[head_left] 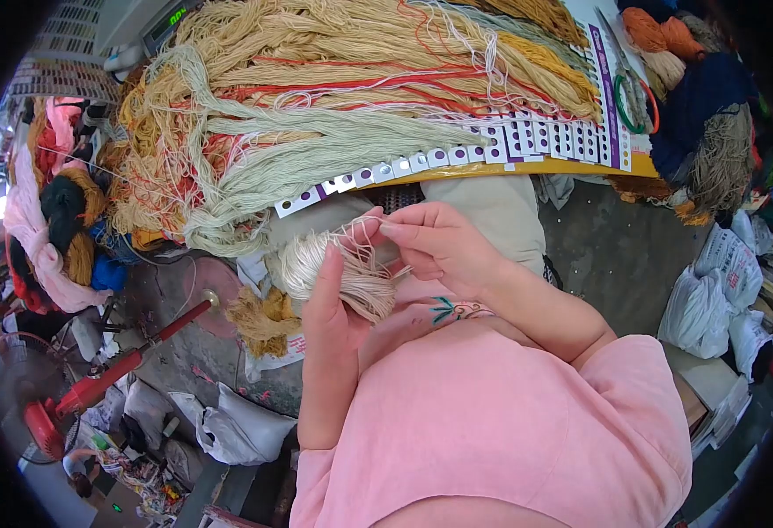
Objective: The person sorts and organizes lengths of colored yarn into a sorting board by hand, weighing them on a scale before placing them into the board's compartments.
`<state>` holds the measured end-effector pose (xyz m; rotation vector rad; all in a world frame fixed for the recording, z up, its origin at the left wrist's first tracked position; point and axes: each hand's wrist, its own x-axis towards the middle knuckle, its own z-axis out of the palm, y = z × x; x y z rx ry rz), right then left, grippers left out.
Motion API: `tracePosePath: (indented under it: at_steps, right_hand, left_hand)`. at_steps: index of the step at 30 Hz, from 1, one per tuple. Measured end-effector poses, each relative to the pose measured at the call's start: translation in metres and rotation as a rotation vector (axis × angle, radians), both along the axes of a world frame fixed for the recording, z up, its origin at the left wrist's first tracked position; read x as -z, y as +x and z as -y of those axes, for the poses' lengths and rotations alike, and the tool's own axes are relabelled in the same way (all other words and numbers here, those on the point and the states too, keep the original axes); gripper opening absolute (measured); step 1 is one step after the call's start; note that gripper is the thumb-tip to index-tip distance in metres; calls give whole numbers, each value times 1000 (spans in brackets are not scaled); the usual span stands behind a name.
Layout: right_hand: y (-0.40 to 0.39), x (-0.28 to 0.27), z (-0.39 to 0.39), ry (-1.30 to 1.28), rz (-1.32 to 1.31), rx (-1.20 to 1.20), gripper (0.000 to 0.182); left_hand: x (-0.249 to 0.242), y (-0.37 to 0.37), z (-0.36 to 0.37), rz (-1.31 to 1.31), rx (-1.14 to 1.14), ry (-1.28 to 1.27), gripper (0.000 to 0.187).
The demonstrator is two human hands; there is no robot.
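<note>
Nearest, a pink shirt (pixel 509 422) filling the lower middle of the view, both forearms rising out of it. Left hand (pixel 333 308) upright, fingers (pixel 332 268) wrapped round a small bundle of cream yarn (pixel 338 268), held just in front of the chest and below the table edge. Right hand (pixel 443 246) just beside it, thumb and forefinger pinched together on a few loose strands (pixel 362 231) lifted from the top of that bundle. A tan clump of yarn (pixel 263 321) lower down, near the left wrist. On the floor to the left, a red fan (pixel 69 400) with its long stem, white bags (pixel 237 431) beside it; more white bags (pixel 712 290) to the right. Beyond the hands, the yellow edge of the table (pixel 527 167), a row of small white and purple labels (pixel 457 157) lying along it. Above that, long hanks spread across the table: pale green yarn (pixel 316 145), tan and mustard yarn (pixel 333 44), red threads (pixel 333 86) running through them. Far right, a heap of dark blue yarn (pixel 699 97) and orange yarn (pixel 659 31). Far left, pink and black yarn (pixel 52 202) hanging in a pile.
</note>
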<state>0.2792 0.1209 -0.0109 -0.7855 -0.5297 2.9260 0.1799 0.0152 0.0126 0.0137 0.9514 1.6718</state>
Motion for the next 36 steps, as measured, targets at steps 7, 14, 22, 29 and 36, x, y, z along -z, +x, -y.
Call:
tracePosePath:
  at_steps: [7,14,22,29,36]
  right_hand:
    - [-10,-8,8,309,68,-4,9]
    - [-5,-11,2,206,100,-48,8]
    - [-12,-15,8,174,90,27,6]
    - [1,4,1,53,-55,72,10]
    - [-5,-12,8,290,16,-72,16]
  left_hand:
    - [2,1,0,-14,55,-33,44]
    - [6,-1,1,77,78,30,46]
    - [2,2,-2,-34,108,-10,48]
    - [6,-4,5,140,59,85,45]
    - [6,-3,8,30,95,95,45]
